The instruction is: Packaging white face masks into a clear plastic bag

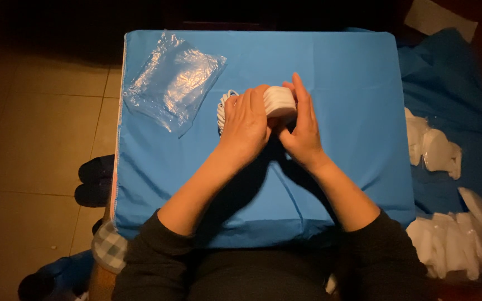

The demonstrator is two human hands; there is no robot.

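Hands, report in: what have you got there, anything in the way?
Left hand, right hand both gripping white mask stack. Clear plastic bag lies apart, left. Nothing blocking.

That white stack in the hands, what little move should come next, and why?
Probably squeeze the white stack even, then lift it toward the clear plastic bag. Both the left hand and the right hand already press its sides on the blue cloth, some white loops stick out on the left, and the bag lies flat just beside it.
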